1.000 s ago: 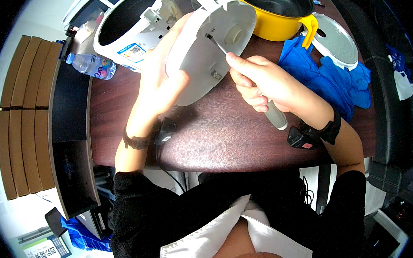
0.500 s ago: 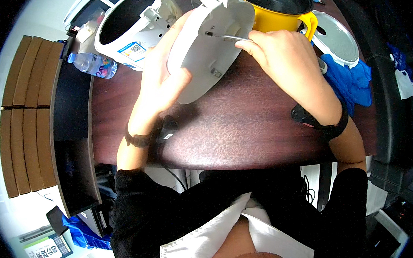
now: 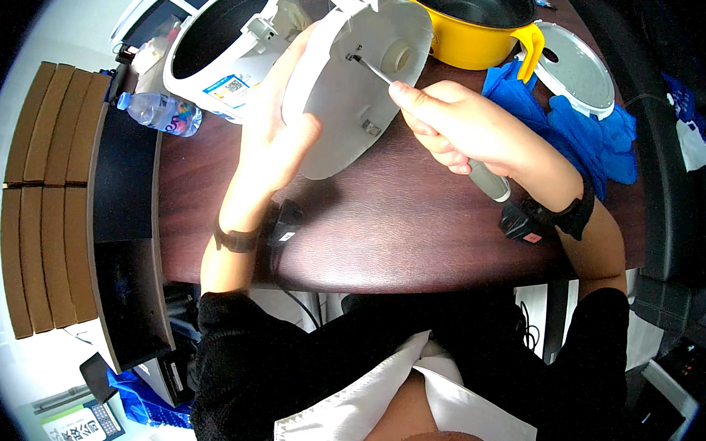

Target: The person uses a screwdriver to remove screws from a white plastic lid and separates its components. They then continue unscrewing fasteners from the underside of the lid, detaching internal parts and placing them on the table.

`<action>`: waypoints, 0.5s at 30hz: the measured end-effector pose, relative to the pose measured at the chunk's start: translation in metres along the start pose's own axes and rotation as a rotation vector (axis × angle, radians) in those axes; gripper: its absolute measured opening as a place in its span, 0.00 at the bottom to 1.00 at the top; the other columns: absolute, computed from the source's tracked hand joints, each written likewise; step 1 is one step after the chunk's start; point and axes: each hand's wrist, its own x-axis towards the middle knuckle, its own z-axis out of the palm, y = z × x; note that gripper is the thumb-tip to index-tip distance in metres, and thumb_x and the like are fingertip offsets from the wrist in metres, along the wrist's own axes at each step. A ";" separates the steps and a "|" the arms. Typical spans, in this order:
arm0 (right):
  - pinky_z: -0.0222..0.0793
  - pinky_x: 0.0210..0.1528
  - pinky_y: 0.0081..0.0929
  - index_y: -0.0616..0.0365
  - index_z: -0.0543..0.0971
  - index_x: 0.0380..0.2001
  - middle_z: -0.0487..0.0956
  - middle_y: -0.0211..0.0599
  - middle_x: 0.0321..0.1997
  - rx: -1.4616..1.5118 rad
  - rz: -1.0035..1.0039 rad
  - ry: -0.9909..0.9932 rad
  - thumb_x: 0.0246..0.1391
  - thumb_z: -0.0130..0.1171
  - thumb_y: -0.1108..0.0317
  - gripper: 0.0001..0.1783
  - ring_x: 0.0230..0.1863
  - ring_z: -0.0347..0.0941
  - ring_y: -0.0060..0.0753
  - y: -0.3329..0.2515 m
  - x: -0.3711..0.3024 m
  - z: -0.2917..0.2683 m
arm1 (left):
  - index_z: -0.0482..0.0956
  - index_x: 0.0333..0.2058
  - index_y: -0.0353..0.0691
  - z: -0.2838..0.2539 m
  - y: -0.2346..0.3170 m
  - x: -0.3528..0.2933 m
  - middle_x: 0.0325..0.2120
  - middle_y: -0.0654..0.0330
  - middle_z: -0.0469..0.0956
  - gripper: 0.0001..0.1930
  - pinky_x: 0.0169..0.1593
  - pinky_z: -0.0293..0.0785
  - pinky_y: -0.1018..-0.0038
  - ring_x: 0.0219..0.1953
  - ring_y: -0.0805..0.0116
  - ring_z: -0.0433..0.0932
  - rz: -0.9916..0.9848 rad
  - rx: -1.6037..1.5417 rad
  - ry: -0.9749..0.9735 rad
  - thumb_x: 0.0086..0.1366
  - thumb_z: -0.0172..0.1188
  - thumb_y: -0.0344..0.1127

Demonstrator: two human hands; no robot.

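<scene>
My left hand [image 3: 282, 127] grips the left edge of a white plastic lid shell [image 3: 335, 122], thumb on its inner face and the other fingers mostly hidden behind it. The shell is tilted above the table, its hollow inside turned toward my right. In my right hand [image 3: 464, 126] is a screwdriver [image 3: 489, 182] with a grey handle and thin metal shaft. Its dark tip reaches a small hole or screw spot on the upper inside of the shell. A round raised ring [image 3: 395, 57] and a small clip [image 3: 370, 128] also show inside.
A white cooker body [image 3: 229, 59] stands open at the back left beside a water bottle [image 3: 161, 113]. Behind the shell is a yellow pot [image 3: 469, 43]. At right lie a blue cloth [image 3: 596, 138] and a grey-white round cover [image 3: 576, 72]. Brown boxes [image 3: 51, 202] line the left.
My right hand has swung lower and turned, so the screwdriver's handle now shows below it and its shaft slants down to the right. The shell has shifted slightly, revealing the inner ring.
</scene>
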 end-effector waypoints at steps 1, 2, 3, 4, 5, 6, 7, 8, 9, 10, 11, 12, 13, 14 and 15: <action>0.51 0.09 0.12 0.49 0.59 0.13 0.56 0.19 0.08 0.007 0.013 -0.006 0.60 0.38 0.46 0.26 0.07 0.51 0.12 0.001 0.001 0.001 | 0.60 0.54 0.27 -0.001 -0.001 0.000 0.44 0.44 0.71 0.37 0.53 0.62 0.70 0.47 0.59 0.70 -0.004 -0.001 -0.001 0.46 0.48 0.45; 0.51 0.09 0.12 0.49 0.59 0.13 0.56 0.19 0.08 0.016 0.015 -0.007 0.60 0.38 0.47 0.26 0.06 0.51 0.12 0.001 0.001 0.001 | 0.60 0.54 0.27 0.000 -0.002 -0.001 0.44 0.45 0.71 0.37 0.53 0.62 0.70 0.48 0.59 0.70 0.003 0.002 -0.001 0.46 0.48 0.45; 0.51 0.09 0.12 0.49 0.59 0.13 0.57 0.19 0.07 0.025 0.016 -0.008 0.60 0.39 0.47 0.26 0.06 0.51 0.12 0.001 0.001 0.001 | 0.60 0.54 0.27 0.000 -0.002 -0.001 0.44 0.45 0.71 0.37 0.53 0.62 0.70 0.48 0.59 0.70 0.010 0.004 0.000 0.46 0.48 0.45; 0.51 0.09 0.12 0.49 0.59 0.13 0.57 0.19 0.07 0.035 0.018 -0.007 0.60 0.39 0.47 0.26 0.06 0.51 0.12 0.001 0.001 0.002 | 0.60 0.54 0.27 0.000 -0.002 -0.001 0.44 0.45 0.71 0.37 0.53 0.62 0.70 0.48 0.59 0.70 0.017 0.007 -0.001 0.46 0.48 0.45; 0.51 0.08 0.12 0.49 0.59 0.13 0.57 0.19 0.07 0.034 0.021 -0.003 0.60 0.38 0.47 0.26 0.06 0.51 0.12 0.001 0.002 0.002 | 0.60 0.54 0.27 0.001 -0.002 -0.001 0.44 0.45 0.71 0.36 0.53 0.62 0.70 0.48 0.59 0.70 0.009 0.007 0.000 0.46 0.48 0.44; 0.51 0.08 0.12 0.49 0.59 0.13 0.57 0.19 0.07 0.034 0.023 0.000 0.60 0.38 0.47 0.26 0.06 0.51 0.12 0.001 0.002 0.002 | 0.60 0.54 0.27 0.001 -0.001 -0.002 0.45 0.44 0.71 0.36 0.53 0.62 0.70 0.48 0.58 0.70 0.000 0.006 0.001 0.46 0.47 0.44; 0.51 0.08 0.12 0.49 0.59 0.13 0.57 0.19 0.07 0.033 0.026 0.004 0.61 0.38 0.47 0.26 0.06 0.51 0.12 0.001 0.002 0.002 | 0.61 0.54 0.27 0.001 -0.001 -0.003 0.45 0.44 0.71 0.36 0.53 0.62 0.70 0.48 0.58 0.70 -0.008 0.006 0.003 0.46 0.47 0.44; 0.51 0.08 0.12 0.49 0.59 0.13 0.56 0.19 0.07 0.033 0.019 0.000 0.61 0.38 0.47 0.25 0.06 0.51 0.12 0.001 0.002 0.002 | 0.61 0.54 0.27 0.001 0.001 -0.002 0.45 0.44 0.71 0.36 0.52 0.62 0.70 0.48 0.58 0.70 -0.006 0.011 -0.001 0.46 0.47 0.44; 0.51 0.08 0.11 0.49 0.59 0.13 0.56 0.19 0.07 0.033 0.013 -0.004 0.61 0.38 0.48 0.25 0.06 0.51 0.12 0.001 0.002 0.003 | 0.61 0.54 0.27 0.001 0.003 -0.002 0.45 0.44 0.71 0.36 0.52 0.62 0.70 0.48 0.58 0.70 -0.004 0.016 -0.004 0.46 0.47 0.44; 0.52 0.08 0.11 0.49 0.59 0.14 0.56 0.19 0.07 0.034 0.006 -0.006 0.61 0.38 0.48 0.25 0.06 0.51 0.12 0.002 0.002 0.003 | 0.61 0.54 0.27 0.002 0.005 0.000 0.45 0.44 0.71 0.36 0.52 0.62 0.70 0.48 0.58 0.71 -0.001 0.020 -0.010 0.46 0.47 0.44; 0.51 0.08 0.12 0.49 0.59 0.14 0.56 0.19 0.07 0.083 0.021 -0.024 0.61 0.38 0.48 0.25 0.06 0.51 0.12 0.002 0.002 0.004 | 0.61 0.54 0.28 0.002 0.006 0.000 0.45 0.44 0.71 0.36 0.52 0.63 0.69 0.48 0.58 0.71 0.004 0.027 -0.010 0.46 0.47 0.43; 0.51 0.08 0.12 0.49 0.59 0.14 0.56 0.19 0.07 0.132 0.035 -0.041 0.61 0.38 0.48 0.25 0.06 0.51 0.12 0.003 0.002 0.004 | 0.61 0.54 0.28 0.003 0.007 0.001 0.45 0.44 0.71 0.36 0.52 0.63 0.69 0.47 0.58 0.71 0.009 0.035 -0.010 0.46 0.47 0.43; 0.51 0.08 0.12 0.49 0.59 0.14 0.56 0.19 0.07 0.181 0.050 -0.063 0.61 0.38 0.48 0.25 0.06 0.51 0.12 0.004 0.002 0.005 | 0.61 0.54 0.28 0.003 0.007 0.000 0.45 0.43 0.71 0.36 0.52 0.63 0.69 0.47 0.58 0.71 0.012 0.045 -0.007 0.46 0.47 0.43; 0.51 0.08 0.12 0.49 0.59 0.13 0.56 0.19 0.07 0.227 0.066 -0.091 0.61 0.37 0.48 0.25 0.06 0.51 0.12 0.004 0.002 0.006 | 0.61 0.54 0.28 0.003 0.005 -0.001 0.44 0.43 0.71 0.36 0.52 0.63 0.69 0.47 0.58 0.72 0.044 0.037 -0.011 0.46 0.48 0.43; 0.51 0.08 0.12 0.48 0.58 0.13 0.56 0.18 0.07 0.272 0.082 -0.119 0.61 0.37 0.48 0.26 0.06 0.51 0.12 0.005 0.002 0.007 | 0.61 0.54 0.28 0.002 0.000 -0.002 0.44 0.43 0.72 0.36 0.52 0.64 0.69 0.47 0.57 0.72 0.077 0.030 -0.014 0.46 0.48 0.43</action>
